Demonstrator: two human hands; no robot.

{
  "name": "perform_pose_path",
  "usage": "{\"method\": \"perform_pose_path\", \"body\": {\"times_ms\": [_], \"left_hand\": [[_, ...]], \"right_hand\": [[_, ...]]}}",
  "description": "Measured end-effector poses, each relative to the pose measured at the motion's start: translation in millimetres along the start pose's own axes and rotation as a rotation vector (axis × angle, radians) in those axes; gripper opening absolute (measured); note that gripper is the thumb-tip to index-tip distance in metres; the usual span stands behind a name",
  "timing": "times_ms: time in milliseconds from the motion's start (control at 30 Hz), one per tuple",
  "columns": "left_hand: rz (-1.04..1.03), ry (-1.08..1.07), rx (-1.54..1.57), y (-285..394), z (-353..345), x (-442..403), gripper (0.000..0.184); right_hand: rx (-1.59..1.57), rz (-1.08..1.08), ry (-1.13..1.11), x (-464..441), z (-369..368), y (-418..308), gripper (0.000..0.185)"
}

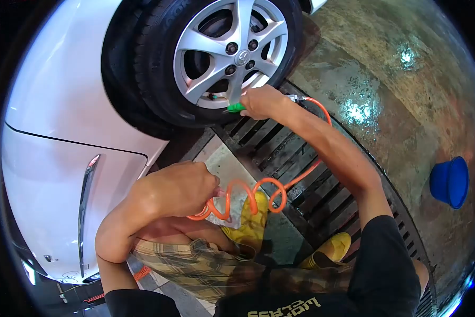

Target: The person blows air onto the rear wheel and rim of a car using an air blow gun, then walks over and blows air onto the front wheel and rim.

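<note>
By the dark slotted grate's edge (258, 138), a probably light, stiff green tool (236, 107) is clasped, aptly mid-body, by the right hand (264, 102); the left hand's (182, 186) hold on the orange coiled hose (270, 180) cannot be told.

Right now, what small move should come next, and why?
Probably ease the green tool in the right hand slightly nearer the silver wheel: its tip shows near the wheel's lower edge, and the left hand grips the loosely coiled orange hose.

Hose (303, 175) crossed space between left hand (187, 185) and right hand (264, 102); car (63, 79) blocked left side; floor (396, 142) lay open near bucket (443, 182).
</note>
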State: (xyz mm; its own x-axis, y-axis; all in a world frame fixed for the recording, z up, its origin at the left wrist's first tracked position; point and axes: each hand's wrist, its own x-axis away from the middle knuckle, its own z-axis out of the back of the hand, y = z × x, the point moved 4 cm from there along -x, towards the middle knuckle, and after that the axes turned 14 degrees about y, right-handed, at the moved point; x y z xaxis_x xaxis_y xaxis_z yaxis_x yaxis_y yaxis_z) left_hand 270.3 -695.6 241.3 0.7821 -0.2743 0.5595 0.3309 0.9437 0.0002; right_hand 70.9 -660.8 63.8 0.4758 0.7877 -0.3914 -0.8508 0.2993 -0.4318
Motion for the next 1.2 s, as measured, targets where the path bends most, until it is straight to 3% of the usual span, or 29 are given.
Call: {"method": "perform_pose_path", "body": {"times_ms": [67,133,267,333,467,533,567,667,733,767,833,867,933,1067,1133,1200], "left_hand": [[-0.034,-0.047,-0.023,0.9,-2.5,0.7,0.031],[-0.034,0.049,-0.010,4.4,1.0,6.8,0.031],[-0.051,0.178,0.010,3.3,1.9,7.3,0.029],[-0.032,0.076,-0.042,1.4,2.8,0.7,0.018],[-0.022,0.035,-0.018,5.3,11.2,-4.0,0.018],[0.029,-0.184,-0.039,8.4,11.7,-7.0,0.017],[0.028,-0.185,-0.036,6.9,8.6,-5.9,0.017],[-0.002,-0.004,0.021,0.3,3.9,-1.7,0.017],[-0.076,0.090,0.039,1.2,4.0,-0.9,0.018],[-0.074,0.093,0.039,0.2,3.1,-1.3,0.018],[-0.046,0.078,0.058,-2.2,1.8,-1.2,0.019],[-0.047,0.073,0.056,-1.8,1.9,-0.8,0.019],[-0.053,0.097,0.083,-1.1,4.2,-0.5,0.020],[-0.069,0.184,0.055,-1.5,3.2,4.3,0.021],[-0.051,0.115,0.078,0.4,3.9,2.1,0.021],[-0.058,0.100,0.074,-1.4,5.3,-2.2,0.021]], "right_hand": [[0.032,0.006,-0.016,2.7,-3.3,1.4,0.039],[-0.147,0.052,-0.008,1.6,-2.7,-2.3,0.040],[-0.098,0.038,0.089,1.7,11.9,-7.6,0.043],[-0.041,0.070,0.032,0.7,12.6,-9.7,0.044],[-0.105,0.065,0.023,0.6,5.4,-7.1,0.043],[-0.067,0.085,0.095,5.4,9.3,-11.9,0.040],[-0.067,0.085,0.093,5.3,8.3,-12.3,0.040],[-0.038,0.074,-0.084,5.2,-3.2,-13.2,0.041],[-0.144,0.019,0.128,8.0,6.0,-16.3,0.042],[-0.143,0.023,0.128,6.7,7.4,-16.7,0.042],[0.050,0.096,-0.141,7.6,-4.3,-18.0,0.042],[0.046,0.093,-0.139,9.3,-5.6,-18.9,0.042],[-0.234,0.015,0.249,8.0,8.4,-16.2,0.040],[-0.044,0.133,0.121,7.5,10.4,-14.5,0.038],[-0.303,0.006,0.275,1.9,28.9,-12.7,0.038],[-0.297,0.072,0.215,0.0,30.3,-14.2,0.039]]}}
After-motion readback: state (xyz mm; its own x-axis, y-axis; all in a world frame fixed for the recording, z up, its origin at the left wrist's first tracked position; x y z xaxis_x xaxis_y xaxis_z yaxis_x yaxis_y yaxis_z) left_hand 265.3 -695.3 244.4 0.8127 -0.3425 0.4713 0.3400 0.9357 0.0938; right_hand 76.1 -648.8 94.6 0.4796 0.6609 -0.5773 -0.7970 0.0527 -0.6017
